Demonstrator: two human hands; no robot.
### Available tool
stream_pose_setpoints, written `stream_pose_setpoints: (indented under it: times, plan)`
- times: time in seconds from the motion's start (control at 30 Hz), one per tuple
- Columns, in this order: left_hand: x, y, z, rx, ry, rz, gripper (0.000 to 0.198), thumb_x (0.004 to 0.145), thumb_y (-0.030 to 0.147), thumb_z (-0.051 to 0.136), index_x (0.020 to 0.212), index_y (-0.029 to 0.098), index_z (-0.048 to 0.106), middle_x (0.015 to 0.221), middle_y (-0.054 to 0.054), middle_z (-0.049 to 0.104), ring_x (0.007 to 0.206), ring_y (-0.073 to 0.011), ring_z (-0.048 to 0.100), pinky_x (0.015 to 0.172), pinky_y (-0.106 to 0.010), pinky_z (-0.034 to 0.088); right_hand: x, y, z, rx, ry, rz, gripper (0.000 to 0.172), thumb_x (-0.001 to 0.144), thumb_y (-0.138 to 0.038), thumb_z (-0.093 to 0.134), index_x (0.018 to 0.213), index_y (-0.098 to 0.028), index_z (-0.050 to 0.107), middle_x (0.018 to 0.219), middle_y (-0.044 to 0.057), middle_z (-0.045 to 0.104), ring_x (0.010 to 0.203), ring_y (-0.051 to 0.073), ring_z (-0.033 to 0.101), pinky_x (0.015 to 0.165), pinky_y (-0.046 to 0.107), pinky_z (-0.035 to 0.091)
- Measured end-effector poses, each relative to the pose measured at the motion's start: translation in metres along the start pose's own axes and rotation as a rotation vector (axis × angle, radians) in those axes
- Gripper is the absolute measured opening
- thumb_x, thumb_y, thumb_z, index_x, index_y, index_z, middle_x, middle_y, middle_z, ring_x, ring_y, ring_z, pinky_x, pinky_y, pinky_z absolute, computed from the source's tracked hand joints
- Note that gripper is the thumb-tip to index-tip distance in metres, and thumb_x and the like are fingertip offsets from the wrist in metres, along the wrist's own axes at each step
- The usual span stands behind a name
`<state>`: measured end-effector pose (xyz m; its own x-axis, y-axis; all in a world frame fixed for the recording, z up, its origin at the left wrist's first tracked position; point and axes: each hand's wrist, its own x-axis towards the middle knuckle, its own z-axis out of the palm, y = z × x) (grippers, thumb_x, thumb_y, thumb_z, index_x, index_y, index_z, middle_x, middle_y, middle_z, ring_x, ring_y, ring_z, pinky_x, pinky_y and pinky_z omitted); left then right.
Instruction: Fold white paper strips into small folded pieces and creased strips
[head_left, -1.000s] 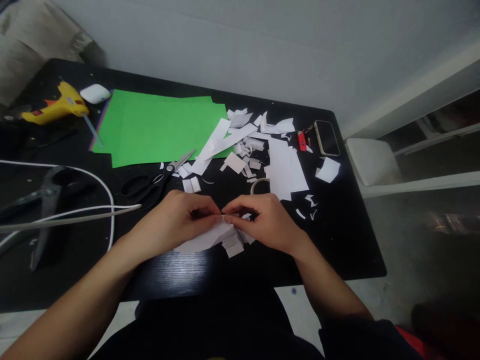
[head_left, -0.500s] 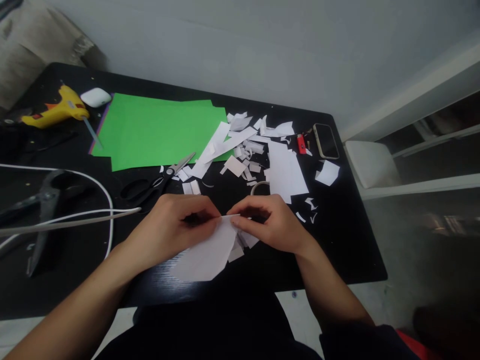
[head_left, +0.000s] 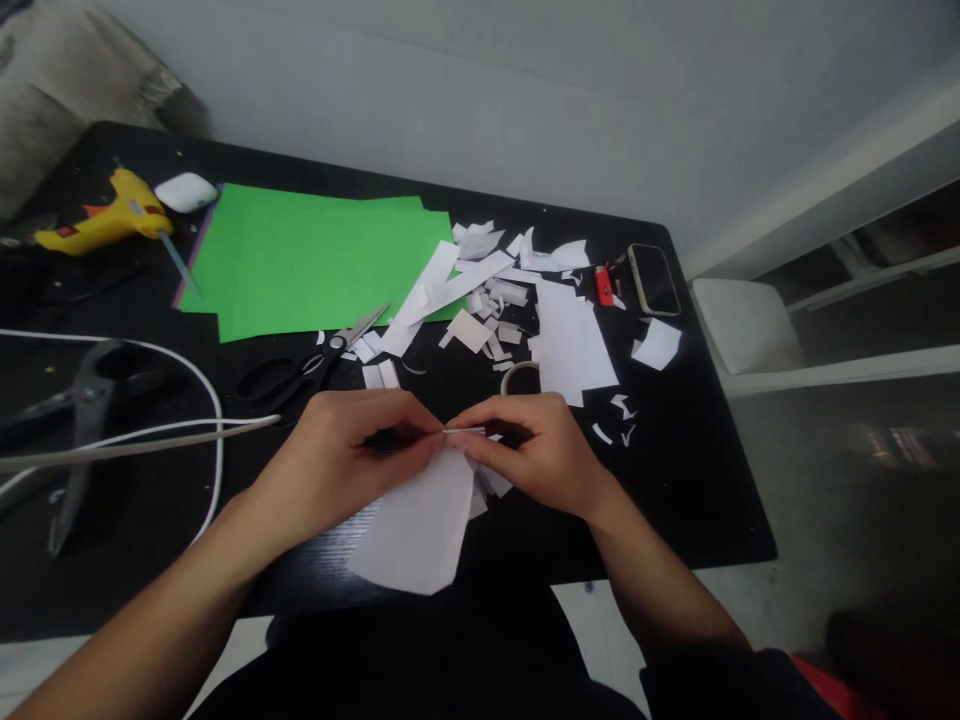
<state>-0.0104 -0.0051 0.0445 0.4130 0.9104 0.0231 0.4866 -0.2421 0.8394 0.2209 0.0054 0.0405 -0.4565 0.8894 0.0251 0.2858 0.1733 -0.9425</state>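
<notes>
Both my hands pinch the top edge of a white piece of paper (head_left: 420,525) near the front of the black table. My left hand (head_left: 352,445) is closed on it from the left, thumb below and fingers above. From the right, my right hand (head_left: 536,445) grips the same edge, its fingertips almost touching the left ones. The paper hangs down toward me with a cut, angled lower end. Behind it, partly hidden, lie more white paper scraps (head_left: 495,480). Black-handled scissors (head_left: 337,345) rest open just beyond my left hand.
Green sheets (head_left: 315,260) lie at the back, with white paper cuttings (head_left: 487,300) heaped beside them. A yellow glue gun (head_left: 120,215), a white cable (head_left: 214,400) and pliers (head_left: 94,410) are on the left. A red lighter (head_left: 604,285) and a phone (head_left: 652,280) lie right.
The paper's lower end has swung down toward me and a little to the right. Both hands keep their pinch, with the fingertips slightly closer together.
</notes>
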Motion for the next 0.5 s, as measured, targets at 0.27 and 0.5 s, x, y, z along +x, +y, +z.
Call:
stream_pose_setpoints:
  times: [0.27,0.5]
  plan:
    - [-0.0001,-0.0021,0.0003,-0.019,-0.023,-0.074,0.013,0.094,0.034,0.069,0.093,0.027,0.080,0.083,0.003,0.078,0.070,-0.0114,0.070,0.061,-0.019,0.049,0.0017,0.0006,0.0029,0.009,0.007,0.024,0.008,0.090,-0.025,0.077,0.095,-0.022,0.082,0.089,0.001,0.083,0.081,0.016,0.077,0.073,0.027,0.061]
    - [0.0007,-0.0015,0.0003,-0.102,-0.066,-0.147,0.015,0.091,0.038,0.071,0.094,0.026,0.079,0.081,0.002,0.077,0.069,-0.0119,0.070,0.060,-0.019,0.050,0.0009,0.0036,0.0022,0.067,-0.032,0.038,0.014,0.090,-0.021,0.076,0.103,-0.022,0.081,0.097,0.001,0.082,0.086,0.014,0.077,0.077,0.025,0.061]
